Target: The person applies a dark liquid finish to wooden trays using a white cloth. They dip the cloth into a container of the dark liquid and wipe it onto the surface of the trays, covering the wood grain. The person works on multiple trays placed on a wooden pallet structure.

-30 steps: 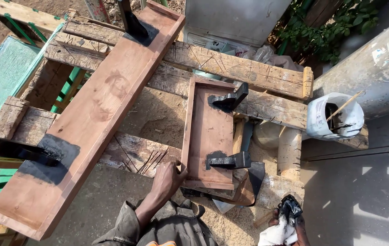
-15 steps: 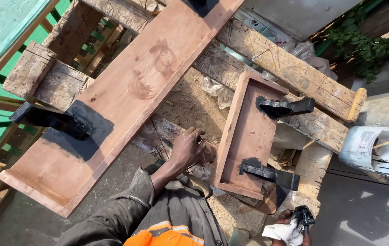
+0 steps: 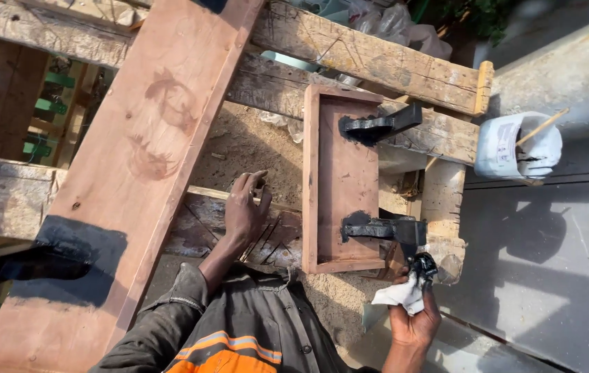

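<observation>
The long reddish plank [image 3: 136, 179] lies slantwise over the rough timber surface [image 3: 370, 62], black paint wet across its lower end; a sleeve could smear it. At three o'clock of the plank lies the small wooden frame [image 3: 341, 181] with two black-painted brackets [image 3: 377, 126]. The left hand [image 3: 246, 207] rests on the surface beside it, fingers loosely curled, holding nothing. The right hand [image 3: 413, 319], at five o'clock, grips a white rag [image 3: 398, 293] with a black-tipped tool; drips may blot the frame.
</observation>
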